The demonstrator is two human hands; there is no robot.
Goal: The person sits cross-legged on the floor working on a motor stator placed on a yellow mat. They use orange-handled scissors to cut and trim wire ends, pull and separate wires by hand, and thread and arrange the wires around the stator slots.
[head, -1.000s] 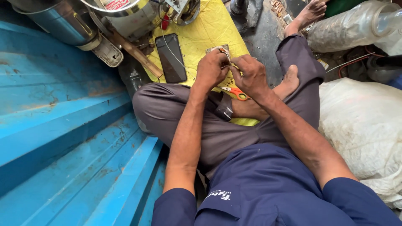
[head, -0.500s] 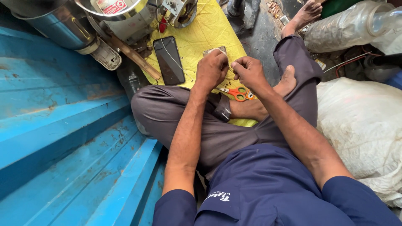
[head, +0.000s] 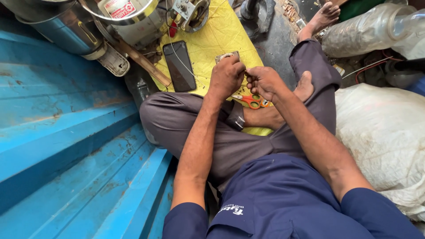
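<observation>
Sitting cross-legged on the floor, a person in a dark blue shirt and grey trousers works with both hands held close together above the lap. The left hand is closed around a small grey metal part, whose top edge shows just beyond the knuckles. The right hand, just beside it, has its fingers pinched narrow on something too small to make out, perhaps a wire. The work looks mid-way: the part is held, not set down, and nothing looks finished. Just below the hands lie orange-handled scissors on a yellow cloth. To the left of the left hand lies a black phone. Farther off stand steel pots and a small motor assembly.
</observation>
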